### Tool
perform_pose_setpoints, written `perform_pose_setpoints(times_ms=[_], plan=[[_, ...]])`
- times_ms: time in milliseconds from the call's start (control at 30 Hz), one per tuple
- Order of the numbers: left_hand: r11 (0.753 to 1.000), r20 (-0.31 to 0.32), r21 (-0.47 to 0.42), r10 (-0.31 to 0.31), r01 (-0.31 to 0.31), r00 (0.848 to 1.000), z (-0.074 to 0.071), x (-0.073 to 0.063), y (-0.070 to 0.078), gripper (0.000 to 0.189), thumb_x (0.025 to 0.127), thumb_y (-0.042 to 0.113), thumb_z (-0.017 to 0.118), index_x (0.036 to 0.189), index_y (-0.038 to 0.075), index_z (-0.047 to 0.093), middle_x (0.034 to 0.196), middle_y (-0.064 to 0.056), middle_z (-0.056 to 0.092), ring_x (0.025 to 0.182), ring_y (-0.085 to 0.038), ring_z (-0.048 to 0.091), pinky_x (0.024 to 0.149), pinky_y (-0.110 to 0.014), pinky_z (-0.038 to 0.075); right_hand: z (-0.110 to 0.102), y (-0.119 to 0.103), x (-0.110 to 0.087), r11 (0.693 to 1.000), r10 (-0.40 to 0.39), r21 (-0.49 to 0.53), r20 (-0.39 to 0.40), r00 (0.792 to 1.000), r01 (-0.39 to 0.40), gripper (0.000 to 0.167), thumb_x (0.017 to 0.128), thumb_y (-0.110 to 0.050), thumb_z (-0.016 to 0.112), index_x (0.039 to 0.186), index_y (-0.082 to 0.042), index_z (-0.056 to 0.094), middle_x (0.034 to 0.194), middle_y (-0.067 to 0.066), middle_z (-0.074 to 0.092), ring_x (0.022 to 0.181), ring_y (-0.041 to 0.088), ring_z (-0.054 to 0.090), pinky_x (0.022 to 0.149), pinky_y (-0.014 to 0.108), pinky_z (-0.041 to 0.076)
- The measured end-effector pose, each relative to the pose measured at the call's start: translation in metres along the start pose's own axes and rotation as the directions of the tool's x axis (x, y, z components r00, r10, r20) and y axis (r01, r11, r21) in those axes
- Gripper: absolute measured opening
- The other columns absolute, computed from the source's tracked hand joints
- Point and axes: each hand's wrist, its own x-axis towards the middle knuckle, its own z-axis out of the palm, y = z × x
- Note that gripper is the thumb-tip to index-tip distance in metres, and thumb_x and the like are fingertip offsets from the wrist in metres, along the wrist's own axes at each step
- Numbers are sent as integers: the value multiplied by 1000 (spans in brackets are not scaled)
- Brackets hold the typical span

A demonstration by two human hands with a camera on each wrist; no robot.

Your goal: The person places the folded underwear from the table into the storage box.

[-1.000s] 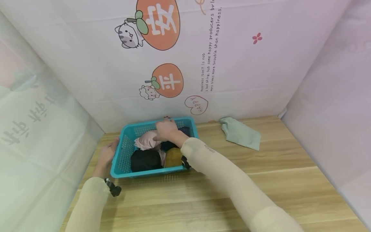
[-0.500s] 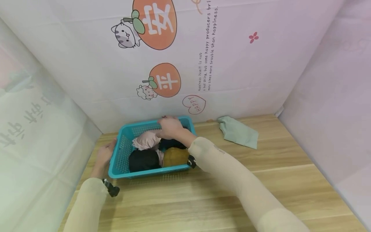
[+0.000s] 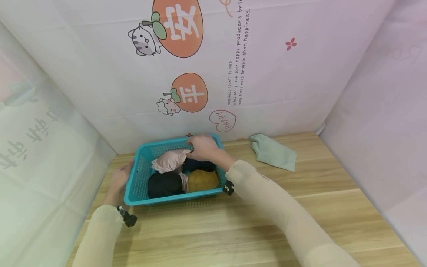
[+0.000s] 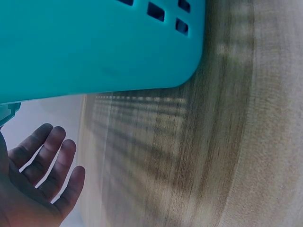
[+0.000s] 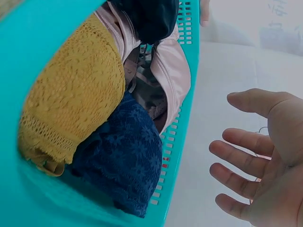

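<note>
A turquoise basket (image 3: 173, 197) stands near the back wall with several folded bras in it. The pale pink satin bra (image 3: 171, 160) lies at the back left and the black bra (image 3: 165, 184) at the front left. At the front right is a mustard lace bra (image 5: 75, 85); a navy lace bra (image 5: 125, 156) sits behind it. My right hand (image 3: 204, 148) is over the basket's back right, fingers spread and holding nothing in the right wrist view. At the basket's left side is my left hand (image 3: 119, 180), its fingers relaxed; its thumb is hidden in the left wrist view.
A folded pale green cloth (image 3: 275, 152) lies on the wooden table (image 3: 186, 237) to the right, against the back wall. Printed white sheets (image 3: 267, 74) close in the table at the back and both sides.
My right hand has drawn away from the pink bra, moving to the right over the basket, which uncovers more of the mustard bra. The left hand stays beside the basket.
</note>
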Motion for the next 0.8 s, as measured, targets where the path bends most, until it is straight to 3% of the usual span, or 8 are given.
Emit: perform_pose_setpoints(times_ms=[200,500,800], plan=[[1000,0,1,-4,4,1000,0,0,0,103,92,81,16,154,0,32,155,-29,36,141,-50,38,113,-61,36,-5,8,-10,999,-4,41,5,1000,4,46,93,-41,68,132,-17,65,129,0,69,117,20,65,98,38,54],[1000,-7,18,24,-24,1000,0,2,0,96,97,75,19,151,-2,37,152,-30,40,138,-50,42,112,-61,38,-7,19,-19,997,8,82,25,1000,-10,46,94,-40,69,132,-15,64,129,5,69,119,22,64,101,39,52],[1000,5,14,-8,8,1000,0,2,0,104,92,81,16,153,-1,32,155,-30,35,141,-51,37,114,-61,35,-10,25,-26,997,17,79,20,1000,-18,46,94,-41,68,132,-16,65,129,4,69,118,22,64,99,40,53]])
